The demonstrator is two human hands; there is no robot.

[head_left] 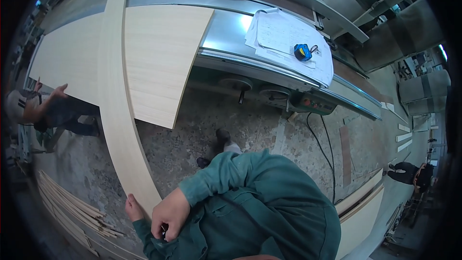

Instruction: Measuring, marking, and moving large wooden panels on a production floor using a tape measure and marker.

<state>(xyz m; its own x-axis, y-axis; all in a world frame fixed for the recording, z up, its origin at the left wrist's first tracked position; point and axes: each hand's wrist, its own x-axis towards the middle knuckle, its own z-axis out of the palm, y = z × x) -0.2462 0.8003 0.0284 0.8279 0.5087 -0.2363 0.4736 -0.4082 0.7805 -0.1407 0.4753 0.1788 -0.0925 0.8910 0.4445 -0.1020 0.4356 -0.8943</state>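
The long pale plank (115, 91) runs from the person's waist, over the open floor (269, 130), and crosses above the wide pale board (161, 53) on the metal surface (224, 33). Its far end leaves the view; whether it touches the board cannot be told.

Left hand (134, 208): set against the left edge of the plank near its close end, thumb side up. The fingers beneath are hidden, so how firmly they close cannot be told.

Right hand (171, 212): curled into a fist at the same end, around a small dark object (165, 230) that is mostly covered. A grip on the plank by this hand is not visible.

Likely faults and causes:
- Tipping or dropping: the near end overhangs the floor; a loose left grip could let it fall toward the feet.
- Swinging: with control at one end only, a small turn of the wrist could sweep the far end sideways.
- Scuffing: if plank and board touch, sliding could mark both faces or shift the board against the co-worker's hand (59, 91) near its edge.
- Slipping: the occupied right hand may be slow to catch the plank.
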